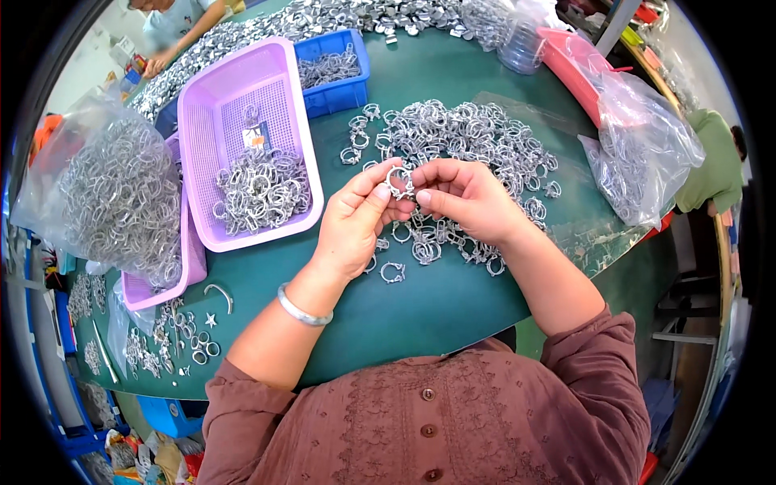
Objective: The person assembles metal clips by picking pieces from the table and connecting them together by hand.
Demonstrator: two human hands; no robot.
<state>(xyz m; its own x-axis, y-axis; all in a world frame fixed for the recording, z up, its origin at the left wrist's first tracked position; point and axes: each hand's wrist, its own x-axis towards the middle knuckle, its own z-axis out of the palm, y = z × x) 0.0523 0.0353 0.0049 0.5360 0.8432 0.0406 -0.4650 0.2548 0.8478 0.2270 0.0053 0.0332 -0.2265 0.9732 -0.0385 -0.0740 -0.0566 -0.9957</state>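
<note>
Between the fingertips of my left hand (356,214) and my right hand (469,198) is a silver-grey metal ring (400,183), held upright above the table. Both hands pinch it, the left at its left side and the right at its right side. Just beyond and under my hands spreads a loose pile of similar metal rings (469,133). One single ring (393,272) lies apart on the near side of the pile. To the left stands a pink perforated basket (194,162) with a heap of rings (263,190) in its near half.
A blue bin (335,99) of metal parts stands behind the basket. At left, a plastic bag (113,190) of rings rests on another pink basket (194,259). Small parts (166,335) lie front left. A bag (638,174) sits at right. A co-worker (178,28) is at far left.
</note>
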